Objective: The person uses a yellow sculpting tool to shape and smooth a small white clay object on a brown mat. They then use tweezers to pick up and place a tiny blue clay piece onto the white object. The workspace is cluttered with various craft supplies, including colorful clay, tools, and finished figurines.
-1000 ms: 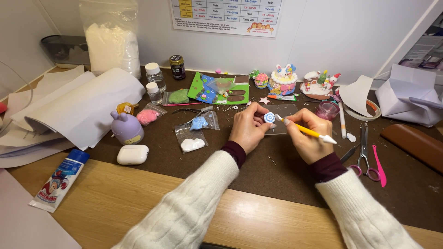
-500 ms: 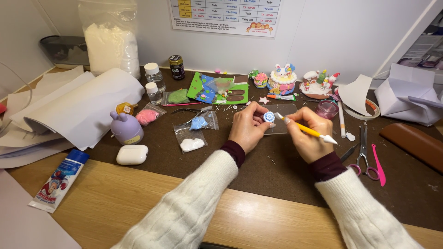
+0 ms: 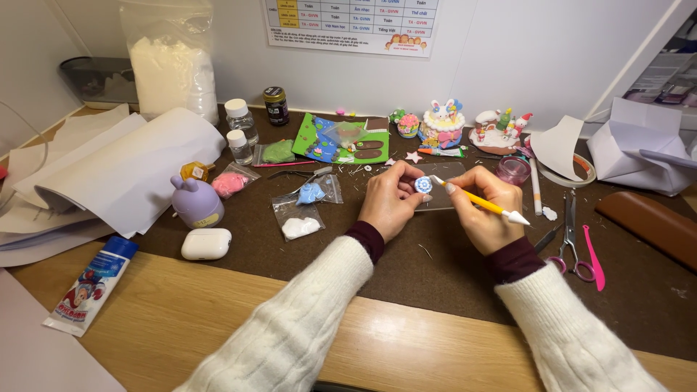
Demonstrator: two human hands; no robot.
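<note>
The tabletop (image 3: 218,319) is pale wood with a smooth, faintly glossy finish along its near edge; a matt dark brown mat (image 3: 435,268) covers the rest. Both sleeves are fuzzy cream knit. The small blue flower (image 3: 423,185) looks like soft matt clay (as do the figurines by the far edge). The yellow tool (image 3: 479,203) is smooth plastic, the scissors (image 3: 570,232) shiny metal.

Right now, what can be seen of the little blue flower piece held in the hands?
The flower is a small round disc, light blue with a white centre and scalloped petal marks; it looks like soft modelling clay. The left hand pinches it at the fingertips, face up toward the camera, above the dark mat. The right hand holds a yellow tool like a pencil, its near white tip touching or almost touching the flower's right edge. The flower's back is hidden.
</note>
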